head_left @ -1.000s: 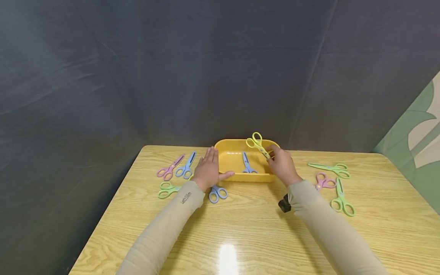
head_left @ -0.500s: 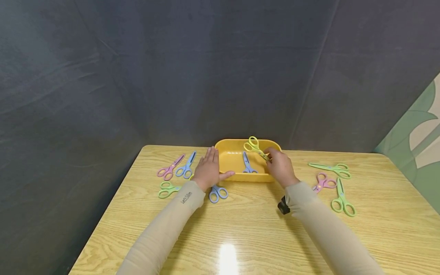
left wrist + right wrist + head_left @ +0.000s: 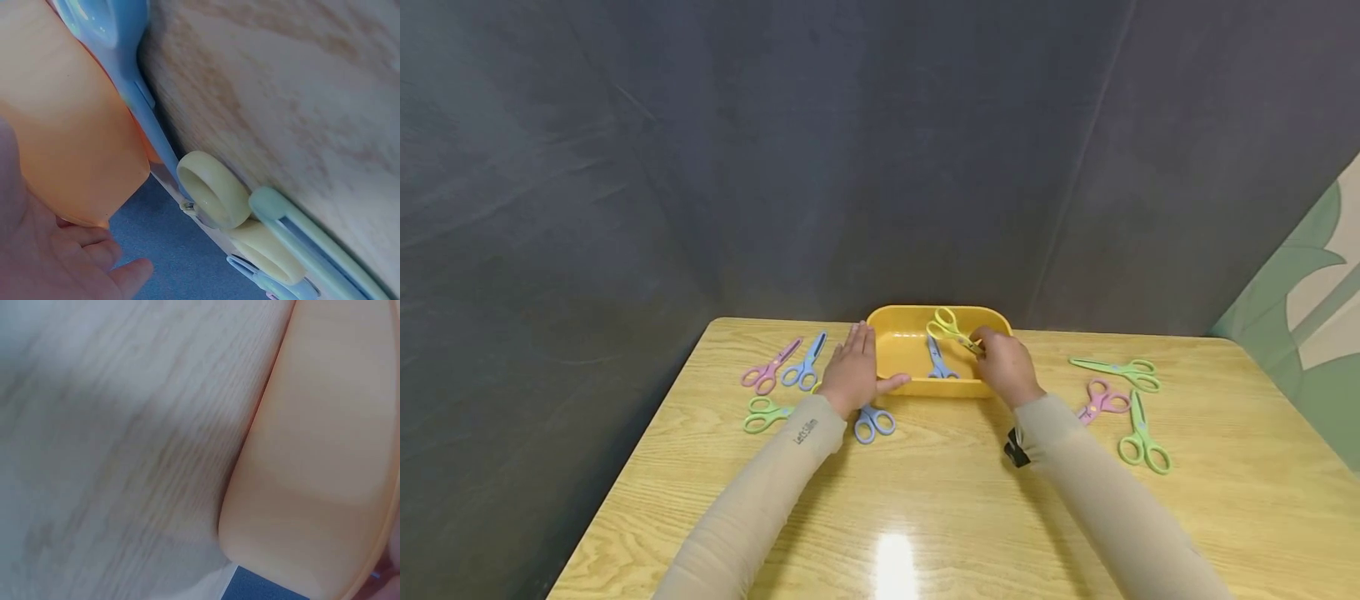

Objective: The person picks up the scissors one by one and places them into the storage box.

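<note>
A yellow plastic tray (image 3: 946, 388) stands at the table's back edge, with blue scissors (image 3: 938, 360) lying inside it. My right hand (image 3: 1009, 367) reaches over the tray's right wall and pinches yellow scissors (image 3: 951, 327) by the blade end, handles pointing up and left above the tray. My left hand (image 3: 852, 372) rests against the left wall of the tray, fingers straight and thumb along the front rim. In the left wrist view its fingers touch the tray's outer side (image 3: 75, 125). Only the tray's wall (image 3: 306, 437) shows clearly in the right wrist view; the scissors there are hidden.
Left of the tray lie pink scissors (image 3: 767, 371), blue scissors (image 3: 805, 367), green scissors (image 3: 763, 414) and another blue pair (image 3: 874, 423); yellow handles (image 3: 215, 190) show by my left hand. On the right are green scissors (image 3: 1123, 371), pink scissors (image 3: 1103, 400) and more green scissors (image 3: 1142, 442).
My right hand has moved slightly left and lowered the yellow scissors into the tray, their handles now over the blue pair's tip. My left hand has stayed put.
</note>
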